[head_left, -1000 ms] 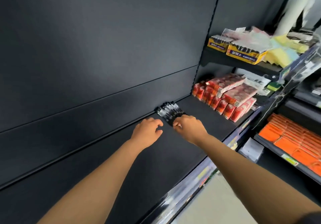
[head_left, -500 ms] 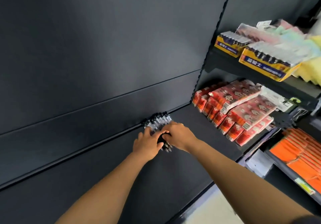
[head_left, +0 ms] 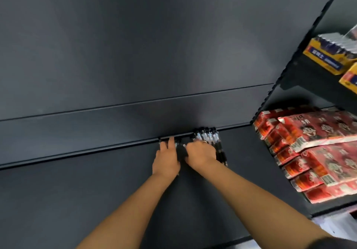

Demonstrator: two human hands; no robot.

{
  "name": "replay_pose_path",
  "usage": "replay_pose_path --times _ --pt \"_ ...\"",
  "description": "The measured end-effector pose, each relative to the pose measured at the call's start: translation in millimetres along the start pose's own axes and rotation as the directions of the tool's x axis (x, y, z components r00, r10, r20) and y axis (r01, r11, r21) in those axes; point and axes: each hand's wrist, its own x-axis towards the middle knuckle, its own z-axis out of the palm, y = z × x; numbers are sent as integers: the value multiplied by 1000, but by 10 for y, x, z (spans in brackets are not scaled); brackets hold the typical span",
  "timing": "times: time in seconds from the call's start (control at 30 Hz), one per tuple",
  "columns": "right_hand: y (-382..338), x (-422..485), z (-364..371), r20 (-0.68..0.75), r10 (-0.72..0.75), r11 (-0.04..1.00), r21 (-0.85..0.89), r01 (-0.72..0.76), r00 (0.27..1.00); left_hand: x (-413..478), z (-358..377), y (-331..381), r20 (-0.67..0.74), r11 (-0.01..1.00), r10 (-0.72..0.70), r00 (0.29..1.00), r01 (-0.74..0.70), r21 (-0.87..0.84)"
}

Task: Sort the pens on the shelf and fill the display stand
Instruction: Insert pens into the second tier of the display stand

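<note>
So since half a second back, the hands have split a bit: the left hand (head_left: 167,159) has slid out to the left along the back edge of the shelf (head_left: 96,200), and the bunch of pens (head_left: 207,135) has spread out with it.

The pens are slim, with clear barrels and black caps and grips, and they lie side by side right up against the back edge. Too blurry for a real count; I make out roughly seven in the main bunch, plus a few dark ones under the left fingers. The shelf is flat, matte dark metal, same as the back panel (head_left: 135,45).

Two hands, both palm down with arms stretched forward. The left one lies flat, fingers pretty much straight, pressing on the loose pens. The right hand (head_left: 201,154) sits on the main bunch with fingers bent down over it; I can't tell if it's really gripping.

At the right end are stacked glossy red packs (head_left: 318,152), and above them two yellow cardboard boxes (head_left: 324,55).
</note>
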Motion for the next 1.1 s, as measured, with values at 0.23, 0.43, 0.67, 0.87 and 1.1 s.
replay_pose_path --times 0.23,0.43,0.67,0.87,1.1 --pt "-143 7 156 8 -71 997 -39 71 997 -89 49 -37 -45 984 -122 991 127 125" --pt "-81 -32 138 -87 -35 989 140 47 996 -166 8 -198 -81 980 -128 988 139 143" --pt "-415 -11 38 -24 -153 857 494 145 988 -311 -317 -319 -35 804 -219 975 161 -573" --pt "-1090 -128 -155 -19 -302 615 760 210 953 -729 -778 -773 -126 464 -356 926 58 -884" --pt "-2495 -639 -329 -89 -551 484 776 405 830 -1537 -1439 -1781 -375 471 -461 804 -137 -872"
